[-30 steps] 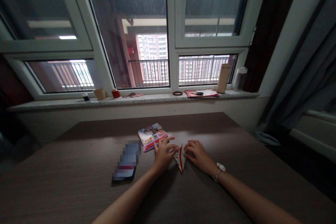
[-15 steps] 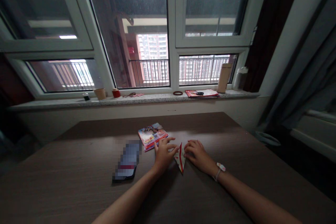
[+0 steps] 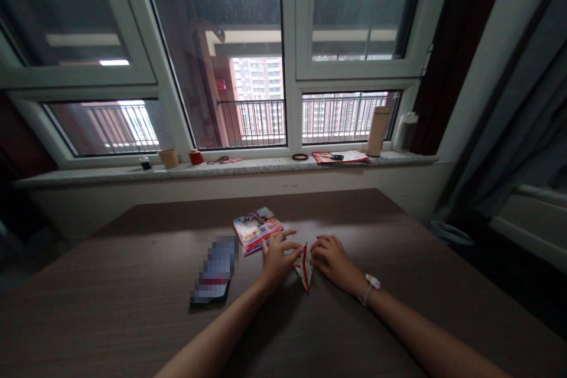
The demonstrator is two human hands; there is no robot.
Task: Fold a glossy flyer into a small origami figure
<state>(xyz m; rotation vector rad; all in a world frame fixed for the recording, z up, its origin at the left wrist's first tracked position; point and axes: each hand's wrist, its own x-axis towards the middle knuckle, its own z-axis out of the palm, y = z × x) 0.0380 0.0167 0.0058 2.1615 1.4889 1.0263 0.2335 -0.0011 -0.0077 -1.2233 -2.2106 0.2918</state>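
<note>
A small folded paper (image 3: 305, 269), white with red print, lies on the brown table (image 3: 133, 307) as a narrow triangle pointing toward me. My left hand (image 3: 277, 260) pinches its left edge with curled fingers. My right hand (image 3: 333, 258), a band on its wrist, presses and pinches the right edge. A stack of colourful printed sheets (image 3: 257, 229) lies just beyond my left hand. A phone (image 3: 215, 271) lies flat to the left of that hand.
A stone windowsill (image 3: 221, 169) behind the table holds a paper cup (image 3: 168, 158), a small red pot (image 3: 195, 157), red papers (image 3: 341, 157), a tall beige flask (image 3: 377, 131) and a jar (image 3: 404, 132). A grey curtain (image 3: 522, 106) hangs at the right.
</note>
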